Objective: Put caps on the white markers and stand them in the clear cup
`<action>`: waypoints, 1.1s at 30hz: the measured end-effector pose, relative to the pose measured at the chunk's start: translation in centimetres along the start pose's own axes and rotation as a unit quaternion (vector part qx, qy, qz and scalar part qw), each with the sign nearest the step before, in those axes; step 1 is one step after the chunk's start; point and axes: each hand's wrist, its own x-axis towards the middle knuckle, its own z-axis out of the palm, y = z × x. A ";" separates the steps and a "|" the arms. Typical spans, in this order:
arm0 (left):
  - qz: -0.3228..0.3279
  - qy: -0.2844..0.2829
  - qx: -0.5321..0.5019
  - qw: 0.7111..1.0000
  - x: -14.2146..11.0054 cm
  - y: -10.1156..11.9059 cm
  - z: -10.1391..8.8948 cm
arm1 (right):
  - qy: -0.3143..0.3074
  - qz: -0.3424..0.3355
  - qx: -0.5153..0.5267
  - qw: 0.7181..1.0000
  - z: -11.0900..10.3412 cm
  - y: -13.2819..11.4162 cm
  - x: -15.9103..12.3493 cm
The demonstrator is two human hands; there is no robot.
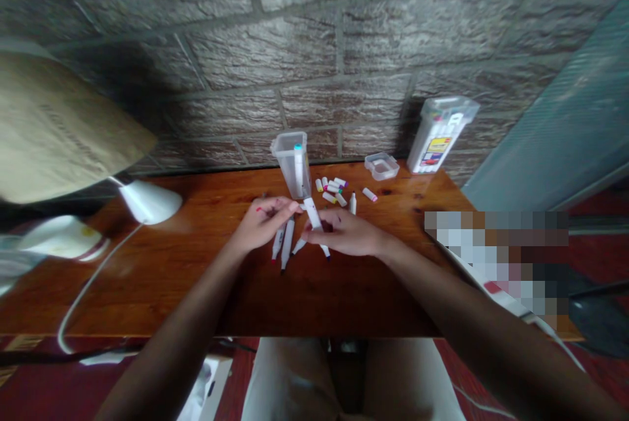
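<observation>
My right hand (346, 232) is closed around a white marker (313, 213), which is tilted, with a dark blue end pointing down toward me. Close on its left, my left hand (265, 221) has thumb and fingers drawn together near the marker's upper end; a small pale piece shows at the fingertips, too unclear to name. Below the hands lie several loose white markers (287, 244), partly covered by the fingers. Just behind stands a clear plastic case (287, 162) with one teal-ended marker (299, 169) upright in it. Coloured marker caps (329, 198) are scattered right of the case.
A clear lid (382, 166) and a second case full of markers (439, 136) stand at the back right by the stone wall. On the left are a lamp (150, 201) with a cable and a white cup (66, 237). A blurred-out object (496, 264) occupies the right edge.
</observation>
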 end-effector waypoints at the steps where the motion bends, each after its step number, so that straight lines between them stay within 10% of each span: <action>1: -0.003 -0.029 -0.031 0.999 0.0 0.5 0.3 | -0.006 -0.006 -0.003 1.000 0.1 0.1 0.0; 10: -0.041 -0.049 -0.214 0.975 3.5 2.7 1.6 | 0.008 -0.022 0.017 1.000 -0.9 -1.1 0.0; 15: -0.031 0.068 -0.450 0.890 6.3 2.7 0.8 | 0.195 -0.013 -0.032 0.980 -5.0 -0.5 -0.4; 19: -0.057 0.093 -0.524 0.844 5.7 0.9 0.8 | 0.155 -0.016 -0.239 0.958 -6.2 1.2 -0.5; 27: -0.029 -0.009 -0.530 0.847 3.9 1.0 2.2 | 0.025 -0.068 -0.384 0.921 -4.4 1.8 -0.5; 33: -0.011 -0.031 -0.487 0.873 3.8 0.8 2.5 | 0.147 -0.050 -0.162 0.974 -5.3 0.9 -0.5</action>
